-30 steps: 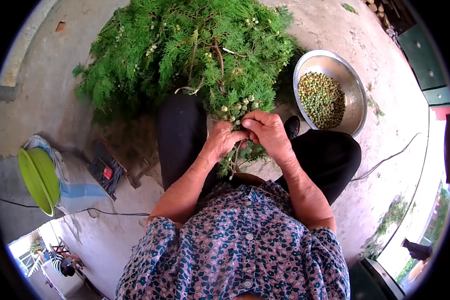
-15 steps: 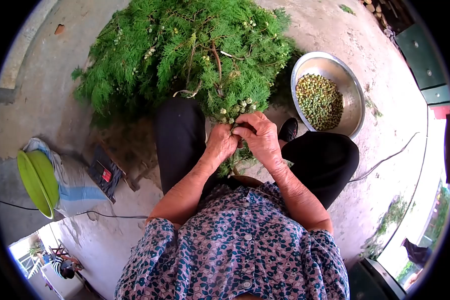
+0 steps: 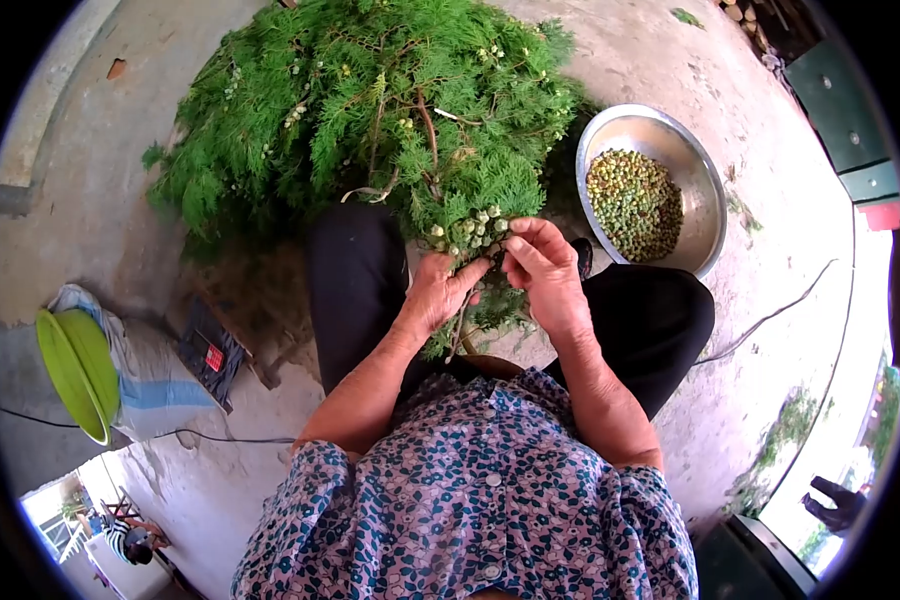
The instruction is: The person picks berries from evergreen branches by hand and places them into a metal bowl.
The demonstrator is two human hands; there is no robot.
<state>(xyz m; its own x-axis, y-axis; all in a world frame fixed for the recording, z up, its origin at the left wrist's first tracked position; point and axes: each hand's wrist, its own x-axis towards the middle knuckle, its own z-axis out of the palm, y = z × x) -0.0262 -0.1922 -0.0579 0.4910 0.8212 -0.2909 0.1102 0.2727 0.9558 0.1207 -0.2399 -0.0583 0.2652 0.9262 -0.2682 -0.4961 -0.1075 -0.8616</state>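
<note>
My left hand [image 3: 438, 293] is closed around the stem of a leafy evergreen branch [image 3: 460, 325], its thumb stretched along the twigs toward the right. A cluster of pale green seed cones [image 3: 475, 232] sits just above that thumb. My right hand [image 3: 550, 275] is at the cluster's right edge, thumb and forefinger drawn together by the cones; what lies between the fingertips is too small to tell. Beyond both hands spreads a big heap of green evergreen branches [image 3: 320, 110]. To the right stands a metal basin [image 3: 705, 200] with many green and brownish cones [image 3: 632, 205] in it.
At left a lime-green plastic basin [image 3: 70, 375] leans against a white and blue sack [image 3: 155, 390]. A dark flat panel with a red label [image 3: 210, 345] lies beside it. A thin cable crosses the floor. Another person [image 3: 135, 540] is at lower left.
My right hand has moved right, apart from my left hand, and the cone cluster shows more fully. My left thumb now stretches out along the twigs.
</note>
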